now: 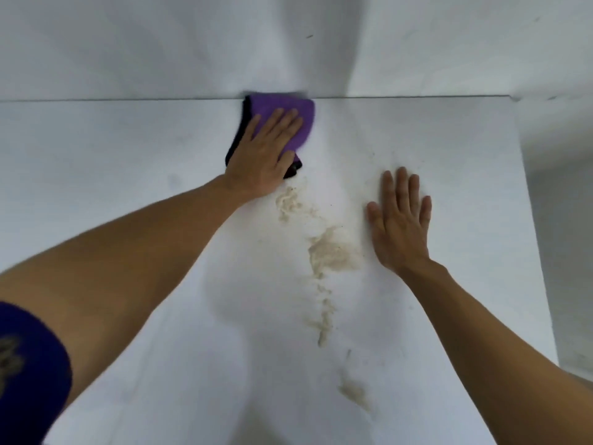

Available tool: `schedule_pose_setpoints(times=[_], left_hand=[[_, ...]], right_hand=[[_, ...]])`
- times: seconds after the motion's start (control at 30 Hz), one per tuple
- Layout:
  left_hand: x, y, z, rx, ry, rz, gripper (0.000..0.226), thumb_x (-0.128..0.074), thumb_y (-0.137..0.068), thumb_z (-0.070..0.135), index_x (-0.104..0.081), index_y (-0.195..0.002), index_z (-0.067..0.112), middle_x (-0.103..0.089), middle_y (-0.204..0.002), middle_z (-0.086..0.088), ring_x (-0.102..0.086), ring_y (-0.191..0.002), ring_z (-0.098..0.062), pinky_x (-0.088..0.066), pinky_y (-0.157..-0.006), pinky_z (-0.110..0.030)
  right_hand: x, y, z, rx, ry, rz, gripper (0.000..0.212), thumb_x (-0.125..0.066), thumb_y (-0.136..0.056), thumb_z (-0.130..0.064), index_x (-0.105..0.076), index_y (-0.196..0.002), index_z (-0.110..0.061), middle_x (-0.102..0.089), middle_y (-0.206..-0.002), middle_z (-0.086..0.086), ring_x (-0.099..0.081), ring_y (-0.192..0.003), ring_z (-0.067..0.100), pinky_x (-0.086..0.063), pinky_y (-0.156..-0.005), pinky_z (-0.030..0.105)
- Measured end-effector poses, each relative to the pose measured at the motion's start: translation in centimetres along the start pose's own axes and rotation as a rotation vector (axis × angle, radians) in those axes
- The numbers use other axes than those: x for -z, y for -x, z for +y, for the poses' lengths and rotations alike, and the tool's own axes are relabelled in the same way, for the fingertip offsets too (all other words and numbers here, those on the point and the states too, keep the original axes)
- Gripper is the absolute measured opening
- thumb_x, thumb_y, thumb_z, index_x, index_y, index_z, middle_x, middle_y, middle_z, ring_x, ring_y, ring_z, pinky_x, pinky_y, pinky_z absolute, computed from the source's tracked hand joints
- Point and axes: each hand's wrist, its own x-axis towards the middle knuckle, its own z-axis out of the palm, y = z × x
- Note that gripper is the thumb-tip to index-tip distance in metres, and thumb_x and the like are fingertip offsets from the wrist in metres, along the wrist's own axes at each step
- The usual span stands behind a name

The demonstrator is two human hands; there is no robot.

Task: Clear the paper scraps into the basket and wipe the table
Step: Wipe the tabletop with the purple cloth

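Head view: a white table (128,175) is seen from above, its far edge set against a white wall (160,43). A folded purple cloth (288,123) is pressed flat onto the table right at that far edge, under the left hand (263,155), whose fingers are held straight and spread over the fabric; a darker layer of the cloth is seen along its left side and near corner. The right hand (401,223) is laid flat on the bare tabletop, fingers straight and slightly fanned, with nothing held. Between the two hands and running toward the viewer, a broken trail of beige residue (330,252) is spread over the surface, with a smaller patch (353,390) nearer the front. The right edge of the table is visible beyond the right hand, with pale floor (564,220) past it. Wide bare stretches of tabletop are left on the far left and along the right side. A dark blue sleeve (29,364) is seen at the lower left.
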Motion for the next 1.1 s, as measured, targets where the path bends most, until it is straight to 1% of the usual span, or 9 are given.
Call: schedule_pose_setpoints(times=[0.1,0.17,0.27,0.4,0.6,0.77,0.87,0.93,1.1], left_hand=[[0.3,2.3,2.4,-0.323,0.057,-0.092,0.058,-0.030,-0.103,0.027,-0.021,-0.159,0.018,-0.017,-0.167,0.001,-0.008,-0.155,-0.017,0.000,-0.126,-0.039],[0.7,4.3,4.0,-0.376,0.163,-0.146,0.057,-0.032,-0.103,0.022,-0.021,-0.159,0.017,-0.016,-0.167,0.001,-0.006,-0.155,-0.014,0.001,-0.126,-0.036],[1.5,5.7,3.2,-0.147,0.303,0.011,0.058,-0.033,-0.100,0.016,-0.025,-0.157,0.009,-0.021,-0.166,-0.005,-0.013,-0.154,-0.018,-0.003,-0.126,-0.035],[1.1,5.4,-0.9,0.221,0.166,0.099,0.057,-0.025,-0.104,0.025,-0.021,-0.158,0.009,-0.017,-0.166,-0.007,-0.009,-0.155,-0.023,-0.003,-0.126,-0.040],[-1.4,7.4,5.6,0.225,0.160,0.139,0.057,-0.028,-0.101,0.025,-0.031,-0.155,0.010,-0.029,-0.163,-0.006,-0.019,-0.153,-0.023,-0.013,-0.125,-0.042],[-1.3,10.9,15.2,0.291,0.516,0.147,0.053,-0.025,-0.104,0.025,-0.035,-0.153,0.008,-0.029,-0.163,-0.006,-0.016,-0.153,-0.019,-0.010,-0.126,-0.036],[0.5,10.0,13.2,0.549,0.681,0.320,0.051,-0.031,-0.103,0.024,-0.037,-0.152,0.010,-0.036,-0.159,-0.008,-0.029,-0.147,-0.018,-0.018,-0.121,-0.030],[1.5,9.0,9.6,0.667,0.635,0.401,0.052,-0.031,-0.105,0.024,-0.030,-0.156,0.012,-0.030,-0.161,-0.009,-0.026,-0.149,-0.020,-0.016,-0.121,-0.030],[-0.3,6.4,6.6,0.567,0.320,0.189,0.054,-0.025,-0.107,0.021,-0.015,-0.158,0.005,-0.013,-0.166,-0.012,-0.009,-0.155,-0.027,-0.003,-0.126,-0.039]], right_hand=[[0.0,0.0,0.2,0.020,0.009,0.003,0.062,-0.015,-0.106,-0.048,0.011,-0.158,-0.026,0.021,-0.165,-0.004,0.025,-0.149,0.013,0.014,-0.122,0.043],[-0.1,0.0,0.1,0.026,0.022,0.008,0.063,-0.013,-0.105,-0.050,0.011,-0.158,-0.025,0.020,-0.165,-0.002,0.023,-0.150,0.015,0.012,-0.122,0.046],[-0.2,0.1,0.1,0.026,0.036,-0.001,0.063,-0.011,-0.105,-0.050,0.013,-0.157,-0.024,0.020,-0.165,0.000,0.023,-0.150,0.017,0.012,-0.122,0.047],[-0.3,-0.1,0.2,0.031,0.033,0.004,0.063,-0.011,-0.105,-0.049,0.013,-0.157,-0.024,0.021,-0.165,-0.001,0.024,-0.150,0.017,0.015,-0.121,0.046],[0.2,-0.4,0.3,0.028,-0.022,-0.052,0.060,-0.013,-0.106,-0.046,0.010,-0.158,-0.025,0.021,-0.165,-0.002,0.023,-0.150,0.016,0.017,-0.120,0.043],[3.0,0.3,1.1,0.059,-0.278,-0.116,0.054,-0.014,-0.109,-0.040,-0.001,-0.159,-0.025,0.009,-0.167,-0.005,0.014,-0.152,0.011,0.009,-0.124,0.041],[4.0,1.9,2.8,0.108,-0.249,0.010,0.053,-0.017,-0.109,-0.038,-0.006,-0.160,-0.024,0.004,-0.167,-0.005,0.011,-0.152,0.010,0.008,-0.123,0.034],[3.7,2.6,4.4,0.094,-0.183,0.055,0.054,-0.017,-0.109,-0.039,-0.005,-0.160,-0.024,0.007,-0.167,-0.005,0.013,-0.152,0.011,0.009,-0.123,0.036],[1.7,3.3,7.0,-0.009,-0.086,0.084,0.061,-0.016,-0.107,-0.043,-0.004,-0.159,-0.016,0.007,-0.167,0.001,0.012,-0.153,0.017,0.004,-0.125,0.044]])
